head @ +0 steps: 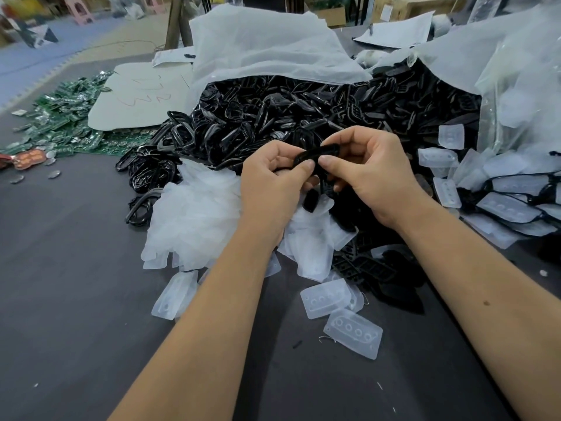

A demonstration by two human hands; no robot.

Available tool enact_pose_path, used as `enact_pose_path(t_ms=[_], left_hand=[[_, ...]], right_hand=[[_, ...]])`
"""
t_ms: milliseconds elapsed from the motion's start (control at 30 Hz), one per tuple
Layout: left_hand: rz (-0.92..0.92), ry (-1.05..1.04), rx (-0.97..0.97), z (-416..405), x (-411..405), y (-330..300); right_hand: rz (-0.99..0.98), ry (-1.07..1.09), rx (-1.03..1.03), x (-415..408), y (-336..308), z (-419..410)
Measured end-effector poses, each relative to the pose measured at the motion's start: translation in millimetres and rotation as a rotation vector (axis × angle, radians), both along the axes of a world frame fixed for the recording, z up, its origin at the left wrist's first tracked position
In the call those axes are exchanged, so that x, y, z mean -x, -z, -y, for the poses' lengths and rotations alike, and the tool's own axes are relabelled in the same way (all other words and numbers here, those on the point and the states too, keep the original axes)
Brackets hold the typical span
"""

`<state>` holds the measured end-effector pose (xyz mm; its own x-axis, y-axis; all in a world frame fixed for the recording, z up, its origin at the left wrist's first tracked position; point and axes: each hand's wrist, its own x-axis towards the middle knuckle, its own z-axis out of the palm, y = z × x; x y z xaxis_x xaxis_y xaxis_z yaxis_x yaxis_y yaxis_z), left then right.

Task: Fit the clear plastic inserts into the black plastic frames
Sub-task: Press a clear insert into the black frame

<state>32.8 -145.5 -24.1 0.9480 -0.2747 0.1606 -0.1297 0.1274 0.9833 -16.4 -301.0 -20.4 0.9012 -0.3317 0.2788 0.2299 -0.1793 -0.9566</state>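
Both hands meet over the middle of the table, clamped on one black frame (315,156) between them. The left hand (273,180) pinches its near edge with thumb and curled fingers; the right hand (370,174) grips the other end, thumb pressed on top and fingers wrapped round behind. Whether a clear insert already sits in that frame I cannot tell, as the fingers cover most of it.

Directly under the hands lies a heap of clear inserts (194,214), milky and piled loosely, spilling toward the person. A few lie singly on the dark table (76,284) nearer the forearms, one with a row of four round holes (353,334) and another just beside it (326,297).

Behind the hands, a big mound of black frames (273,117) pours out of an opened white bag (267,47). To the right sit several frames that already hold inserts (513,205), with more loose inserts around them and a clear plastic bag (522,95) above. Far left, green circuit boards (63,117) lie scattered, partly under a pale sheet with red scrawl (136,95).
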Motion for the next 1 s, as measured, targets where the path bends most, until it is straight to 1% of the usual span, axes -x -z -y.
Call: enact_pose_path(t_ms=[67,267,333,400,467,567,700,833,900,933,1000], left_hand=[[-0.014,-0.005,0.02,-1,0,-1],[-0.029,0.005,0.067,-3,0,-4],[-0.03,0.003,0.067,-3,0,-5],[-0.032,0.002,0.063,-3,0,-5],[-0.013,0.005,0.049,-3,1,-4],[0.09,-0.003,-0.008,-2,3,-3],[0.155,-0.078,-0.083,0,4,-3],[0.175,-0.124,-0.047,0,3,-4],[0.174,-0.173,0.016,-2,1,-5],[0.167,-0.195,0.05,-3,0,-6],[0.159,-0.212,0.084,-3,-3,-5]], right_hand=[[0.0,-0.013,-0.019,0,-2,-1],[-0.016,-0.047,-0.192,2,-8,-2],[-0.016,-0.05,-0.192,2,-8,-2],[-0.007,-0.028,-0.15,2,-7,-2],[0.013,0.021,-0.071,2,-5,-2],[0.035,0.08,0.04,3,-3,-2],[0.062,0.11,0.172,2,-3,-3],[0.028,0.143,0.303,2,-7,-6],[0.002,0.179,0.44,5,-10,-6],[-0.014,0.168,0.544,7,-13,-5],[-0.098,0.036,0.808,11,-21,-4]])
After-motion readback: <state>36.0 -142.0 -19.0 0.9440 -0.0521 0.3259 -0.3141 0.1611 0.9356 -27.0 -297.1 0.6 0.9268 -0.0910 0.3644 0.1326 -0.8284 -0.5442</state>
